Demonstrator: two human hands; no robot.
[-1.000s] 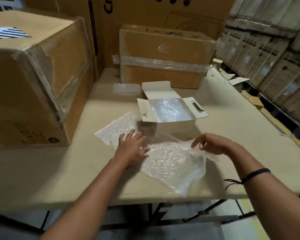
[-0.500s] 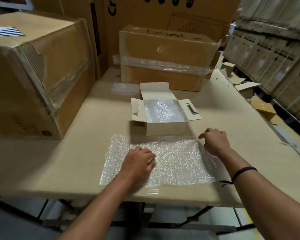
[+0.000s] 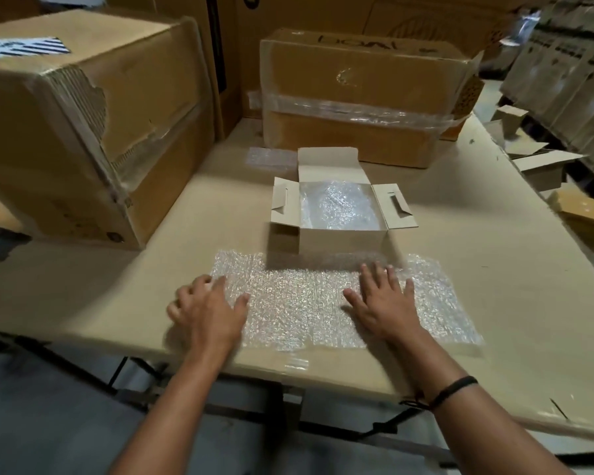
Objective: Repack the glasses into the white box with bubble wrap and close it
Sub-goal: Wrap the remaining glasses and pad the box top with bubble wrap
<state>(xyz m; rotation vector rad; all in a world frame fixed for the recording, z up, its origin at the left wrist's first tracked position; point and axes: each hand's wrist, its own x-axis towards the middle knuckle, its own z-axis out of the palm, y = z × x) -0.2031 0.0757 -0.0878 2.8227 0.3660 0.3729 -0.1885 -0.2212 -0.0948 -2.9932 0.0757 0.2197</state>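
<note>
A small white box [image 3: 342,241] stands open in the middle of the cardboard-covered table [image 3: 494,269], its three flaps spread out and bubble wrap [image 3: 336,205] lying inside. No glasses are visible. A flat sheet of bubble wrap [image 3: 299,303] lies spread on the table just in front of the box. My left hand [image 3: 208,311] rests palm down on the sheet's left edge, fingers apart. My right hand [image 3: 386,303] lies flat on the sheet's right half, fingers spread. Neither hand grips anything.
A big torn brown carton [image 3: 83,125] stands at the left. A taped brown carton [image 3: 360,94] stands behind the white box, with a small piece of bubble wrap [image 3: 270,157] beside it. Loose small boxes [image 3: 542,162] lie off the table's right edge. The table's front edge is near my wrists.
The crumpled bubble wrap sheet has been laid out flat in front of the box. My hands moved apart over it, the right one from the sheet's far right corner onto its right half.
</note>
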